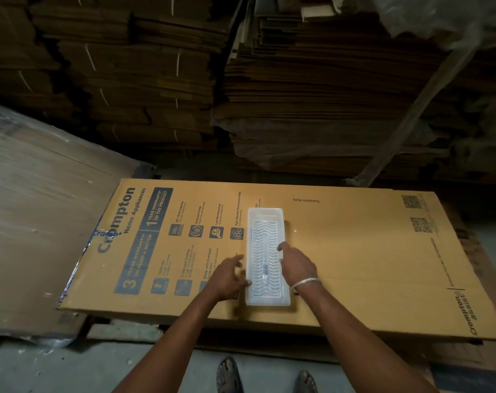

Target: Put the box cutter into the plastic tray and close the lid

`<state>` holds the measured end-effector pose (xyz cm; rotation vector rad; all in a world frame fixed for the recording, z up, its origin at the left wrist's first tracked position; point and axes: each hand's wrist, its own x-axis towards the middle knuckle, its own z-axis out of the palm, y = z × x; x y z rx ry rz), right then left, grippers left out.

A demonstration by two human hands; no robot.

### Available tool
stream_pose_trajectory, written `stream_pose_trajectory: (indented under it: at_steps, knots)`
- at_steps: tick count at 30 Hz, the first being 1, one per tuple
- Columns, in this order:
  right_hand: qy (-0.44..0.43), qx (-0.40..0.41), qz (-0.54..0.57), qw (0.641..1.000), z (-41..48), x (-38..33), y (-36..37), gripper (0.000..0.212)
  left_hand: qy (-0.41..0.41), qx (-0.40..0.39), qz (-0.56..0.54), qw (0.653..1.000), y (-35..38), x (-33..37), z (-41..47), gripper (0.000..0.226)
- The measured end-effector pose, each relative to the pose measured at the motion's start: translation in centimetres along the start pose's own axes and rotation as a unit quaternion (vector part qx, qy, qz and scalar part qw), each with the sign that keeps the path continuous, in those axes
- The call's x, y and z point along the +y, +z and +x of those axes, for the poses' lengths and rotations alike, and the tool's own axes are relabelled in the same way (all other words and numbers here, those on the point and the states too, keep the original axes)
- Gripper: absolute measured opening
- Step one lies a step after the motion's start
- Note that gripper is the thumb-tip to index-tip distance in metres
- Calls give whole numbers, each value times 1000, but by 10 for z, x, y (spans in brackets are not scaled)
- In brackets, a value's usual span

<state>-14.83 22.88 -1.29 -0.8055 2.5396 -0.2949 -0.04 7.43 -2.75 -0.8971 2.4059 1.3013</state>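
Note:
A long translucent white plastic tray (266,251) lies on a flat printed cardboard sheet (354,251), its wavy-patterned lid down over it. Through the lid a slim dark shape, probably the box cutter (265,270), shows near the tray's near half. My left hand (229,276) rests against the tray's left edge with fingers spread and the thumb touching the rim. My right hand (297,265), with a metal bangle at the wrist, lies along the tray's right edge, fingertips on the lid. Neither hand grips anything.
Tall stacks of flattened cardboard (312,95) rise behind the sheet. A plastic-wrapped bundle of board (36,208) leans at the left. The sheet lies on a low pile above a grey floor; my sandalled feet (229,375) stand at its near edge.

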Motion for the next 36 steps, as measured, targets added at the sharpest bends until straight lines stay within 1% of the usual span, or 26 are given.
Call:
stream_pose_trajectory:
  at_steps: [1, 2, 3, 5, 8, 10, 12, 14, 16, 21, 27, 32, 35, 36]
  knots:
    - [-8, 10, 3, 1000, 8, 4, -5, 32, 18, 25, 46, 998, -5, 6, 7, 87]
    - [-18, 16, 5, 1000, 16, 7, -10, 32, 35, 38, 92, 994, -10, 13, 16, 91]
    - [-31, 17, 1, 999, 25, 8, -16, 38, 50, 40, 142, 988, -16, 21, 26, 96]
    - [-62, -2, -22, 998, 43, 9, -25, 63, 74, 30, 245, 966, -27, 38, 46, 109]
    - [-95, -42, -84, 991, 64, 7, -35, 97, 85, 1, 358, 930, -39, 62, 72, 130]
    - [-106, -64, -119, 985, 76, 6, -39, 110, 78, -21, 413, 907, -41, 72, 86, 142]
    - [-112, -80, -143, 980, 85, 4, -40, 120, 70, -33, 441, 894, -41, 78, 96, 150]
    - [-114, -91, -153, 977, 93, 2, -40, 127, 63, -40, 445, 892, -41, 79, 101, 153]
    - [-110, -99, -149, 978, 97, 0, -41, 129, 61, -44, 439, 895, -41, 77, 106, 154]
    - [-114, -114, -141, 977, 102, 1, -39, 130, 74, -49, 430, 899, -43, 72, 110, 153]
    - [-117, -124, -125, 977, 108, 6, -40, 131, 65, -49, 432, 898, -42, 70, 119, 156]
    - [-124, -108, -119, 979, 106, 2, -43, 128, 74, -51, 421, 903, -48, 77, 114, 149]
    - [-127, -118, -109, 979, 103, 4, -48, 124, 70, -49, 387, 918, -51, 78, 111, 140]
    - [-132, -107, -106, 980, 100, 2, -49, 121, 73, -37, 377, 923, -50, 80, 108, 134]
